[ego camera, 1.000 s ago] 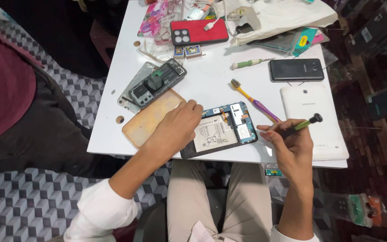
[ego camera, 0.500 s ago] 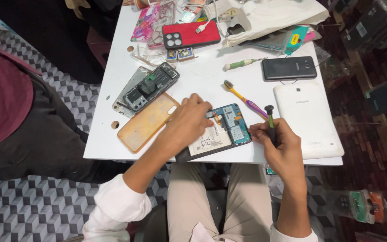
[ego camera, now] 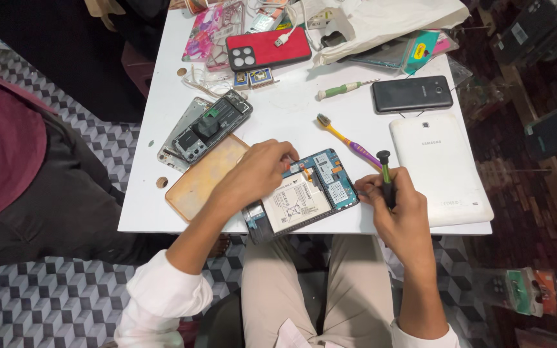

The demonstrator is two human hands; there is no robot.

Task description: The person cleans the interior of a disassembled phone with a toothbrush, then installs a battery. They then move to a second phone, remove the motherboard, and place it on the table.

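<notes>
White bench (ego camera: 291, 103) over patterned floor, cluttered. Opened tablet (ego camera: 304, 196) with exposed battery lies at lower centre of the frame, at the bench's near edge. Left hand (ego camera: 259, 171) presses flat on its upper left corner. Right hand (ego camera: 398, 206) grips green-handled screwdriver (ego camera: 385, 174) upright, just right of the tablet. Toothbrush (ego camera: 346, 137) above.

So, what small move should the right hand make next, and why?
Probably lower the screwdriver tip onto a screw at the near edge of the opened tablet. The right hand holds it upright beside that edge, while the left hand presses the tablet flat on the table.
</notes>
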